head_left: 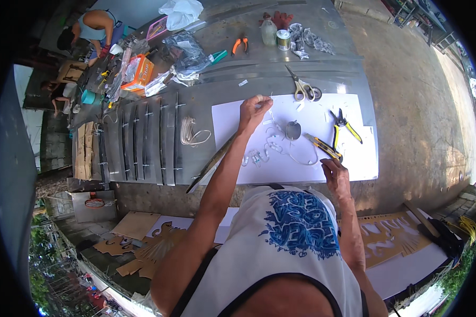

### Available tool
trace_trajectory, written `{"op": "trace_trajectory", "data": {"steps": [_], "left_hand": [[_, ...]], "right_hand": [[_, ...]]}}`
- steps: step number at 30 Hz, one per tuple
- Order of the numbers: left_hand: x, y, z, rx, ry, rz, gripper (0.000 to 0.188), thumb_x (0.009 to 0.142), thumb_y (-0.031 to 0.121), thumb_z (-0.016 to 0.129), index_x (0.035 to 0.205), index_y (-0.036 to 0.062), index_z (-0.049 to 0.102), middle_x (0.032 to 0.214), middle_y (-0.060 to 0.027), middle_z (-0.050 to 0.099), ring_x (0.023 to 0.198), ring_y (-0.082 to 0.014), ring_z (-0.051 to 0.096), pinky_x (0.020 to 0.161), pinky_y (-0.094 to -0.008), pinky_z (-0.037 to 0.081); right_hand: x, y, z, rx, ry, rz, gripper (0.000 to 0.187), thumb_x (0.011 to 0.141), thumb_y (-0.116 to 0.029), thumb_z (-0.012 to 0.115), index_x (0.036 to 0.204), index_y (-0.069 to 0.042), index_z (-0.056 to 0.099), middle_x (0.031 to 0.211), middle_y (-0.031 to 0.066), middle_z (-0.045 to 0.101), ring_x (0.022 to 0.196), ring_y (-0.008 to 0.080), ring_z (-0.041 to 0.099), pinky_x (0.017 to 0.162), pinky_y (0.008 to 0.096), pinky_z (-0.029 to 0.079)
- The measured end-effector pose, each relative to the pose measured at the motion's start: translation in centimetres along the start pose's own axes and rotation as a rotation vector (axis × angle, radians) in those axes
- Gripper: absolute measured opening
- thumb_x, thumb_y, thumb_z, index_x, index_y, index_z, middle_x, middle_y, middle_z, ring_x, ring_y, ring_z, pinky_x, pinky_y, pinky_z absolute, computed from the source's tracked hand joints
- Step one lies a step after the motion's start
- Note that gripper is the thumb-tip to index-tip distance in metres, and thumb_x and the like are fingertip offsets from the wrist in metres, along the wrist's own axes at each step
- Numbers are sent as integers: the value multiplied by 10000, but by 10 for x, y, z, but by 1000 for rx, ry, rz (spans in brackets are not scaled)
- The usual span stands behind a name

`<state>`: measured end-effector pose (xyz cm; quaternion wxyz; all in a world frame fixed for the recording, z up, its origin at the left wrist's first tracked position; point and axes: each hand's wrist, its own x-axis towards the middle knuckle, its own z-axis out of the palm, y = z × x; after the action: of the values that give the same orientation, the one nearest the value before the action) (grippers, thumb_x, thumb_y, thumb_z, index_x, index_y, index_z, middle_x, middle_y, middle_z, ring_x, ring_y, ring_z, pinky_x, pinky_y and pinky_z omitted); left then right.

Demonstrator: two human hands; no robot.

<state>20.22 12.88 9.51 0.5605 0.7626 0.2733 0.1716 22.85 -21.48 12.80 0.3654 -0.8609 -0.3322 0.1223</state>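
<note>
My left hand [255, 112] is closed in a pinch on the end of a thin white wire [271, 110], above a white sheet [227, 119]. The wire leads down toward a string of small clear modules [256, 157] lying on the sheet. Beside them sits a small dark grey round piece [293, 130]. My right hand [337, 177] is at the sheet's front edge, thumb and fingers drawn together; whatever they hold is too small to make out. Just beyond its fingertips lies a yellow-and-black utility knife [323, 146]. Yellow-handled wire strippers [346, 128] rest farther right.
Scissors [300, 87] and a dark tape roll [316, 94] lie behind the sheet. Farther back are orange-handled pliers [240, 46], a bottle [268, 33] and a can [283, 40]. Dark strips [163, 140] and coiled cord [191, 131] occupy the left. A person [95, 26] bends at far left.
</note>
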Motion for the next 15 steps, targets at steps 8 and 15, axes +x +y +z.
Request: {"op": "trace_trajectory", "data": {"steps": [8, 15], "left_hand": [[-34, -13, 9, 181, 210, 90, 279, 849, 189, 753, 1082, 40, 717, 1000, -125, 735, 855, -228, 689, 758, -336, 541], [-142, 39, 62, -90, -372, -176, 220, 913, 207, 711, 1048, 34, 723, 586, -28, 608, 525, -87, 564, 510, -250, 422]], "right_hand": [[-127, 110, 20, -71, 29, 413, 211, 908, -118, 619, 1088, -48, 702, 974, 162, 706, 843, 341, 691, 742, 406, 537], [-271, 276, 79, -158, -80, 595, 229, 886, -101, 607, 1090, -48, 698, 902, 175, 714, 739, 280, 713, 644, 375, 561]]}}
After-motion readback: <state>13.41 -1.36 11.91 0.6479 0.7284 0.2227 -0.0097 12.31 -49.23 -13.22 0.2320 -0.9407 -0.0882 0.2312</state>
